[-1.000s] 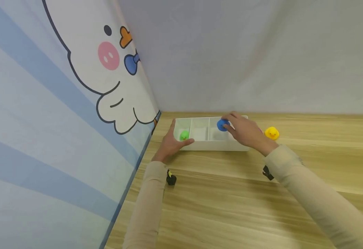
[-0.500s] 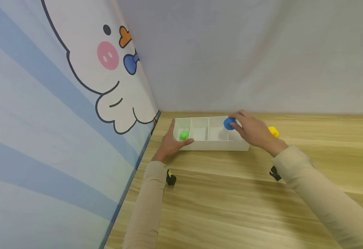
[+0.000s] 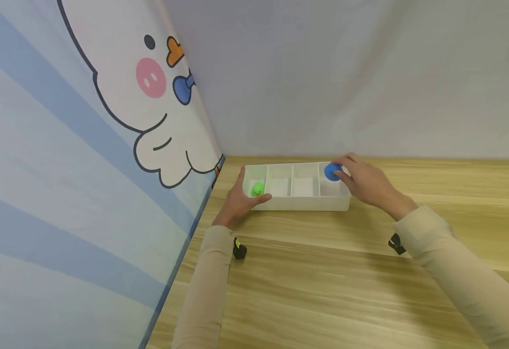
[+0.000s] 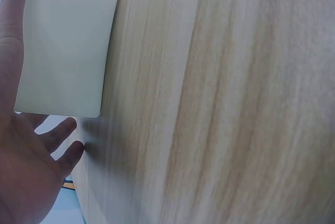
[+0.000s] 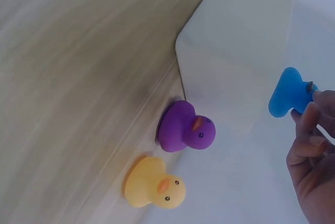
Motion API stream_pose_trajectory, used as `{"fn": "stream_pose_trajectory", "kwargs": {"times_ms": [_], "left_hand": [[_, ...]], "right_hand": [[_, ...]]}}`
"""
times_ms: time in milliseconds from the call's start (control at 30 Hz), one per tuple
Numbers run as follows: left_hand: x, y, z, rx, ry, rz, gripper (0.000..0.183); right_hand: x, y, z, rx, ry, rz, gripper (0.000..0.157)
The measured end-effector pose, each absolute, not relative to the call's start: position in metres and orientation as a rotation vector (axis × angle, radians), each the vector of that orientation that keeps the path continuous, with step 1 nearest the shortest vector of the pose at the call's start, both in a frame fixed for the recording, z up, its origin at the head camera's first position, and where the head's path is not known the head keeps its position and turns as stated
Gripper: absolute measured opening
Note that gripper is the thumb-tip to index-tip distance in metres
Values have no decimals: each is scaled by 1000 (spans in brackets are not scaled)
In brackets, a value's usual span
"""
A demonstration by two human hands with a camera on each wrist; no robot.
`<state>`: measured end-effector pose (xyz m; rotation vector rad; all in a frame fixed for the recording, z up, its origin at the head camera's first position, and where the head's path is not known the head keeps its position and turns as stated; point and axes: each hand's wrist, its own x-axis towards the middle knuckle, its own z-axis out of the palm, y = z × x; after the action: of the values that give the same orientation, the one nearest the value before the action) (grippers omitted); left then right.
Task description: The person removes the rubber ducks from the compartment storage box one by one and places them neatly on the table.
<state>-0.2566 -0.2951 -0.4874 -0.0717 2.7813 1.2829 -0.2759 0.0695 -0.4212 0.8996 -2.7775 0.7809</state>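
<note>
A white box (image 3: pixel 299 204) with a row of compartments stands near the table's back edge. My left hand (image 3: pixel 237 202) holds its left end, thumb along the front wall and fingers around the end. A green rubber duck (image 3: pixel 257 189) sits in the leftmost compartment. Between thumb and fingertips, my right hand (image 3: pixel 369 183) pinches a blue rubber duck (image 5: pixel 292 94) above the rightmost compartment. In the right wrist view, a purple rubber duck (image 5: pixel 184 127) and a yellow rubber duck (image 5: pixel 153 185) sit on the table by the box's right end; my right hand hides them in the head view.
A pale cloth wall (image 3: pixel 350 82) rises right behind the wooden table (image 3: pixel 315 281). On the left, close to my left arm, hangs a blue-and-white printed wall (image 3: pixel 119 160). Small black mounts show beside both sleeves.
My right hand has moved right with the blue duck, from over the third compartment to over the rightmost one. The yellow duck has passed out of sight behind it. My left hand stays put.
</note>
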Motion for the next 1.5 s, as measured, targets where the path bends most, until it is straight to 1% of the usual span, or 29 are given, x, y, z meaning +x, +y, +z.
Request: {"fn": "stream_pose_trajectory", "kwargs": {"times_ms": [633,1067,1500], "left_hand": [[-255,-299,-489,-83,2783,1288,129],[-254,-298,-487,-64,2770,1288,126],[-255,-297,-487,-53,2773,1276,127]], "right_hand": [[-272,92,-417,838,-2826,779,39],[-269,106,-414,810,-2838,752,36],[-268,126,-422,738,-2895,710,37]]}}
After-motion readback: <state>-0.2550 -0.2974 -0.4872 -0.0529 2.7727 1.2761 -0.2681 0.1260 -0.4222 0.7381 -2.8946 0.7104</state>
